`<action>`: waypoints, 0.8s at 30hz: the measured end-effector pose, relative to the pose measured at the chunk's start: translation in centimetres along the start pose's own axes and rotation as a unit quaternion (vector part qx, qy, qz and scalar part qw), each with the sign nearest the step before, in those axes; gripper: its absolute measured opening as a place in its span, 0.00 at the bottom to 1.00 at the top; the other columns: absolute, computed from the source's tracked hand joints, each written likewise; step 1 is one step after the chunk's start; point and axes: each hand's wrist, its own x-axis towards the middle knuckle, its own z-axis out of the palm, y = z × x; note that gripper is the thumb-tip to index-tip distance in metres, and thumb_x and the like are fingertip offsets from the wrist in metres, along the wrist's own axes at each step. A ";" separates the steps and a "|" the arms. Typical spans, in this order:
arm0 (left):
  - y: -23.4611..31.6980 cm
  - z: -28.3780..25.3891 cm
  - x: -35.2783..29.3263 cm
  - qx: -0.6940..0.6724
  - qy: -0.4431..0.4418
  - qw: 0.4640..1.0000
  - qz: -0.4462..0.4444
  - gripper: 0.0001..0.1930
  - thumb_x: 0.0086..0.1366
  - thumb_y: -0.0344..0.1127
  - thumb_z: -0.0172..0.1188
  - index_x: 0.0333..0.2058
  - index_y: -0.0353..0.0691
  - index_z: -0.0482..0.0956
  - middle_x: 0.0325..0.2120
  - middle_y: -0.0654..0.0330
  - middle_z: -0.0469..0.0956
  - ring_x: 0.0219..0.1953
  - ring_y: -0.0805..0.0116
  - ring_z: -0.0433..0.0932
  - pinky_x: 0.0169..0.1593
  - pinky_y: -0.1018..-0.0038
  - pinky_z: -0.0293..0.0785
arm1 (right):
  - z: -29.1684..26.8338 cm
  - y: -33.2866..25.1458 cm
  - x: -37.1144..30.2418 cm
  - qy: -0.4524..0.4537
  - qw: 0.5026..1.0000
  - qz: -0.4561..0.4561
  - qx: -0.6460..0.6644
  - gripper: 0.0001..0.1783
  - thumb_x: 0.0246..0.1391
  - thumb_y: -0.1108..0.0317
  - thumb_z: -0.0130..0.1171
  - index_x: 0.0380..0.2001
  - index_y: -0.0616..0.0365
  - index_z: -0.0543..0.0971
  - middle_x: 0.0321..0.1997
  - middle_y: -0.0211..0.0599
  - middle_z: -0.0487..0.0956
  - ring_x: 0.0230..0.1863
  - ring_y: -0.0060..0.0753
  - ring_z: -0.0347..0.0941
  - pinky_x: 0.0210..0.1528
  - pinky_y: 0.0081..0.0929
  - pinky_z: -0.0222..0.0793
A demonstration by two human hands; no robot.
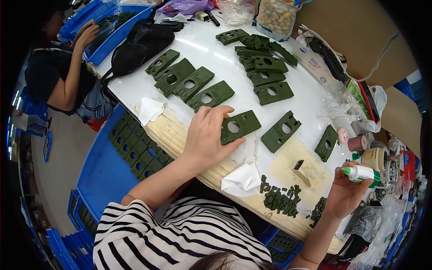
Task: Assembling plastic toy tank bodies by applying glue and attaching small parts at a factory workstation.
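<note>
My left hand (pixel 208 134) grips a dark green plastic plate (pixel 248 122) with a round hole, thumb at its near edge and fingers at its far edge. The plate lies flat on the white table. In my right hand (pixel 344 194) is a small white glue bottle (pixel 360 173) with a green label, its green tip pointing left. Two similar loose plates, one green plate (pixel 275 138) and another green plate (pixel 326 143), lie between my hands. Below them is a pile of small green plastic pieces (pixel 281 201), with a second pile (pixel 318 209) near my right wrist.
Rows of green plates (pixel 195 84) and a stack of plates (pixel 264 67) occupy the table's far side. A cream block (pixel 308 173) stands on a pale sheet near a white cloth (pixel 241 181). Jars (pixel 374 158) crowd the right. A co-worker (pixel 58 76) sits beyond a blue bin (pixel 96 173).
</note>
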 end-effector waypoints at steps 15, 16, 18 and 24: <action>-6.5 -5.7 1.4 0.179 0.137 0.974 -0.020 0.23 0.64 0.54 0.54 0.41 0.37 0.74 0.42 0.51 0.74 0.52 0.46 0.68 0.56 0.56 0.59 | -0.6 0.0 -0.1 -0.026 0.999 0.007 0.037 0.23 0.65 0.50 0.46 0.54 0.56 0.63 0.48 0.39 0.71 0.48 0.32 0.69 0.44 0.31 0.67; -6.7 -5.8 1.3 0.175 0.132 0.975 -0.023 0.23 0.64 0.55 0.53 0.41 0.37 0.75 0.42 0.51 0.74 0.53 0.46 0.67 0.56 0.55 0.58 | -0.7 -0.2 -0.1 -0.026 0.999 0.008 0.037 0.24 0.65 0.50 0.46 0.54 0.56 0.63 0.48 0.38 0.71 0.48 0.32 0.69 0.44 0.30 0.67; -6.0 -5.2 1.1 0.201 0.106 0.974 0.002 0.24 0.63 0.55 0.54 0.42 0.37 0.74 0.44 0.50 0.74 0.56 0.46 0.65 0.58 0.55 0.57 | -0.7 -0.3 -0.1 -0.023 0.999 0.010 0.028 0.24 0.64 0.50 0.46 0.54 0.56 0.64 0.48 0.38 0.71 0.48 0.32 0.69 0.44 0.30 0.66; -5.2 -3.8 0.6 0.236 0.056 0.970 0.003 0.31 0.55 0.61 0.60 0.44 0.37 0.73 0.50 0.43 0.70 0.60 0.42 0.60 0.64 0.49 0.49 | -0.9 -0.1 -0.1 -0.025 0.999 0.016 0.022 0.25 0.64 0.50 0.47 0.54 0.57 0.64 0.48 0.38 0.71 0.48 0.32 0.69 0.45 0.29 0.66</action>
